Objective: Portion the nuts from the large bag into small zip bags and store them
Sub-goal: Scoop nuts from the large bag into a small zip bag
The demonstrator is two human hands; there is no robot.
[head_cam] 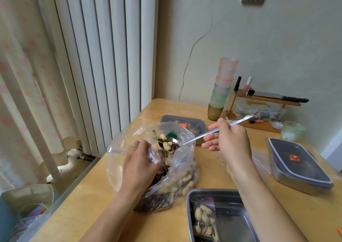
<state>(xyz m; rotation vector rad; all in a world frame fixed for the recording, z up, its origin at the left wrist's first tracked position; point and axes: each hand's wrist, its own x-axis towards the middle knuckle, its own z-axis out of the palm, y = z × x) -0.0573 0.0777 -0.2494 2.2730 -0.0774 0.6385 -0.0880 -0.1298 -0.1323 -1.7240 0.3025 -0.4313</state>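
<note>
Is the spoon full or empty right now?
Full: the spoon carries peanuts and dark seeds in its bowl, held by the right hand over the large bag.

Shiny metal spoon (201, 135), crinkled clear plastic bag (157, 167), smooth matt wood table (212, 173), brushed steel tray (231, 214) at five o'clock

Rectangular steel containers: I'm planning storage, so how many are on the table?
3: a grey-lidded container behind the clear plastic nut bag, another grey-lidded container at the right, an open container nearest the camera. None seems hidden.
</note>
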